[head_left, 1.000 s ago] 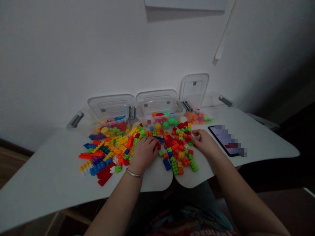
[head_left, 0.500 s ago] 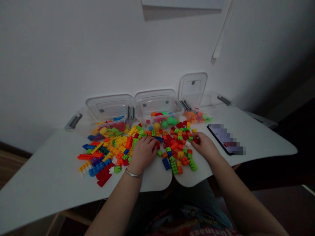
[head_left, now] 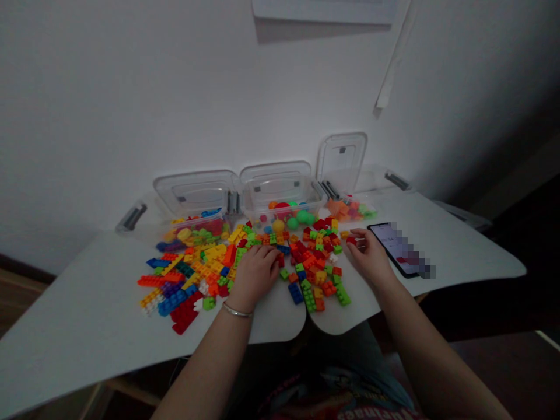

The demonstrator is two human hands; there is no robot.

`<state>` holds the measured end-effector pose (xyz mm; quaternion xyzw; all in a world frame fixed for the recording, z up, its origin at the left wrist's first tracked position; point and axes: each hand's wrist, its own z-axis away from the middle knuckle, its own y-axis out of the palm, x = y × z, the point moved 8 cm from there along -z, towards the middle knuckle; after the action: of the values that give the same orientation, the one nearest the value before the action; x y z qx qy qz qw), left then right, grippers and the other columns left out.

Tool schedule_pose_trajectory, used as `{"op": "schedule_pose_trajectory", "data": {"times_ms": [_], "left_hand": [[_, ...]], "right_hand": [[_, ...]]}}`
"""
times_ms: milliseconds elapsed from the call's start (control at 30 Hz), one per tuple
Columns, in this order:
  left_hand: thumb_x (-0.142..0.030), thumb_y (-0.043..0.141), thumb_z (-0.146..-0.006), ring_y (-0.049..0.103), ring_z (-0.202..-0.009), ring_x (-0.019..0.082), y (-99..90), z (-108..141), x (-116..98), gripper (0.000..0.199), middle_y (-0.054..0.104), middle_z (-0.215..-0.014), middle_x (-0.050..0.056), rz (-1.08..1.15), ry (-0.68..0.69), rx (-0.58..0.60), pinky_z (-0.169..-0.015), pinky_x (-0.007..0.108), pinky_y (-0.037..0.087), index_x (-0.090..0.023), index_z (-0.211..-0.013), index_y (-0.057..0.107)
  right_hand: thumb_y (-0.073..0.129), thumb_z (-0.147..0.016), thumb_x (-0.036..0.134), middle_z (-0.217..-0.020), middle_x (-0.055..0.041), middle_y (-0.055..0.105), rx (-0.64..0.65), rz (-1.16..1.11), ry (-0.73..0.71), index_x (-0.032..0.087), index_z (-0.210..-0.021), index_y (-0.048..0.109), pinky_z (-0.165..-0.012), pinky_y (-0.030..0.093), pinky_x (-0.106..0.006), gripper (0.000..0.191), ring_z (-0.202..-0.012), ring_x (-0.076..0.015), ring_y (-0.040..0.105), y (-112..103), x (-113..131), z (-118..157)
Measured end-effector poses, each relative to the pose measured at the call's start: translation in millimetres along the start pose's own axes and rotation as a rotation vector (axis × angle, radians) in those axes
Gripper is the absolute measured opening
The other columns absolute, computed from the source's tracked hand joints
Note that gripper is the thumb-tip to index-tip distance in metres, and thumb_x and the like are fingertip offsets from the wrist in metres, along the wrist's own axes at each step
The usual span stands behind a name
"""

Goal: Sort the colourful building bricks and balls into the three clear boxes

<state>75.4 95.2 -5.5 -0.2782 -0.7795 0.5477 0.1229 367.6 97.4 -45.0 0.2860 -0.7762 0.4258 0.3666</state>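
My right hand (head_left: 366, 252) is closed in a pinch around a small red toy brick (head_left: 351, 240), just off the right edge of the brick pile. My left hand (head_left: 256, 269), with a bangle at the wrist, rests over the middle of the pile. Its fingers are curled down, and a red toy brick (head_left: 280, 260) shows at the fingertips and thumb. Loose toy bricks (head_left: 311, 256) in red, orange, green and yellow lie between the hands. More bricks (head_left: 196, 268), many of them longer, spread to the left. A blue brick (head_left: 296, 293) lies near the front edge.
Along the wall stand a left clear box (head_left: 227, 204) of bricks, a middle clear box (head_left: 286, 198) with coloured balls (head_left: 301, 219), and a right clear box (head_left: 371, 181) with orange and green pieces. A phone (head_left: 396, 248) lies to the right on the white table (head_left: 464, 245).
My right hand has drawn slightly right, away from the pile, and the red brick in its fingers shows more plainly. My left hand has stayed almost still.
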Motion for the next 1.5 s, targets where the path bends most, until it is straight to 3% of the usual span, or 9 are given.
{"op": "schedule_pose_trajectory", "data": {"times_ms": [267, 533, 800, 1100, 1267, 1500], "left_hand": [[-0.020, 0.053, -0.088, 0.058, -0.102, 0.026, 0.2, 1, 0, 0.026, 0.069, -0.110, 0.008, 0.000, 0.005, -0.016, -0.091, 0.043, 0.051, -0.018, -0.109, 0.068], [-0.020, 0.052, -0.088, 0.058, -0.101, 0.025, -0.3, 1, 0, 0.026, 0.069, -0.110, 0.007, 0.008, 0.012, -0.012, -0.091, 0.042, 0.050, -0.019, -0.108, 0.068], [-0.020, 0.052, -0.088, 0.058, -0.101, 0.025, -0.1, 1, 0, 0.025, 0.069, -0.109, 0.008, 0.005, 0.013, -0.011, -0.090, 0.042, 0.050, -0.019, -0.107, 0.068], [-0.020, 0.052, -0.088, 0.058, -0.101, 0.025, 0.4, 1, 0, 0.025, 0.069, -0.109, 0.007, 0.004, 0.014, -0.012, -0.091, 0.042, 0.050, -0.020, -0.108, 0.067], [-0.021, 0.052, -0.088, 0.058, -0.101, 0.025, -0.3, 1, 0, 0.025, 0.069, -0.110, 0.007, 0.001, 0.015, -0.015, -0.091, 0.042, 0.050, -0.020, -0.108, 0.067], [-0.020, 0.052, -0.087, 0.059, -0.101, 0.025, -0.7, 0, 0, 0.026, 0.069, -0.109, 0.008, 0.002, 0.011, -0.020, -0.089, 0.042, 0.050, -0.021, -0.107, 0.068]], "right_hand": [[0.065, -0.075, 0.034, -0.104, -0.0042, 0.062, -0.341, -0.192, -0.125, 0.024, -0.104, 0.051, -0.066, 0.051, -0.031, 0.033, -0.075, -0.0138, 0.059, -49, 27, -44], [0.059, -0.079, 0.035, -0.098, -0.0046, 0.062, -0.518, -0.074, -0.301, 0.023, -0.101, 0.052, -0.071, 0.051, -0.034, 0.025, -0.076, -0.0159, 0.059, -85, 67, -90], [0.058, -0.076, 0.032, -0.095, -0.0052, 0.065, -0.450, 0.063, -0.275, 0.021, -0.097, 0.052, -0.074, 0.051, -0.035, 0.025, -0.075, -0.0163, 0.061, -64, 51, -128], [0.058, -0.078, 0.032, -0.090, -0.0066, 0.069, -0.368, 0.206, -0.250, 0.018, -0.103, 0.058, -0.088, 0.047, -0.044, 0.029, -0.081, -0.0210, 0.064, -44, 38, -120], [0.057, -0.078, 0.033, -0.090, -0.0070, 0.071, -0.359, 0.297, -0.226, 0.019, -0.106, 0.058, -0.092, 0.043, -0.048, 0.032, -0.088, -0.0248, 0.063, -43, 37, -121], [0.056, -0.079, 0.032, -0.099, -0.0088, 0.070, -0.384, 0.290, -0.331, 0.018, -0.109, 0.057, -0.092, 0.043, -0.046, 0.033, -0.090, -0.0249, 0.062, -49, 58, -105]]}}
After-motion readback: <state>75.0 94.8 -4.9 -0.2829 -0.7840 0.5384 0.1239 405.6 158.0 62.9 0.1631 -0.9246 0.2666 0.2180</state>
